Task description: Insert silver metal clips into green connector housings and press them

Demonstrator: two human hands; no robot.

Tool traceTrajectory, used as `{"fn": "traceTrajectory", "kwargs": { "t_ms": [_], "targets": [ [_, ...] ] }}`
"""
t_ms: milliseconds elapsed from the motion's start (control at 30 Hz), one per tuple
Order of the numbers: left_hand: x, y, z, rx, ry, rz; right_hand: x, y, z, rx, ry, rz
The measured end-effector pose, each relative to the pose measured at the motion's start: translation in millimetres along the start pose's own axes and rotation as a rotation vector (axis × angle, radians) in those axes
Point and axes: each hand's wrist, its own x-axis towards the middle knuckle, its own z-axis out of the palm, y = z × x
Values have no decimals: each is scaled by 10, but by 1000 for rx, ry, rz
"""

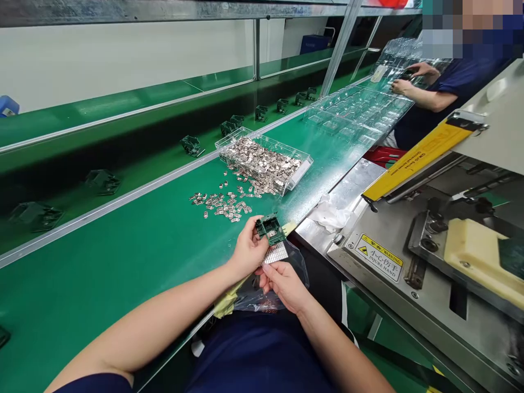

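Note:
My left hand [248,248] is closed on a small green plastic part [270,228], held just above the near edge of the green bench. My right hand [282,283] pinches a flat silvery metal piece [275,253] right under that part, almost touching it. Below both hands lies a clear plastic bag [262,292] at my lap. Beyond the hands, loose small metal clips [223,202] are scattered on the bench mat [123,256], beside a clear tray [303,169] heaped with the same clips.
A metal press machine [434,245] with a yellow warning label stands at my right. Several dark green parts [192,146] ride the belt behind. Clear blister trays [356,112] lie further right, where another person's hands [403,84] work. A white cloth [331,214] lies by the machine.

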Motion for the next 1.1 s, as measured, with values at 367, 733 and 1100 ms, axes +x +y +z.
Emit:
{"fn": "traceTrajectory", "kwargs": {
  "t_ms": [367, 733, 1100],
  "targets": [
    [-15, -10, -20, -21, -22, -69, 182, 132, -102, 99, -114, -55],
    [-16, -45, -32, 20, -7, -46, 175, 271, -163, -74, -112, -142],
    [-18, -51, -37, -10, -11, -69, 146, 71, -368, -781, 69, -326]
  ]
}}
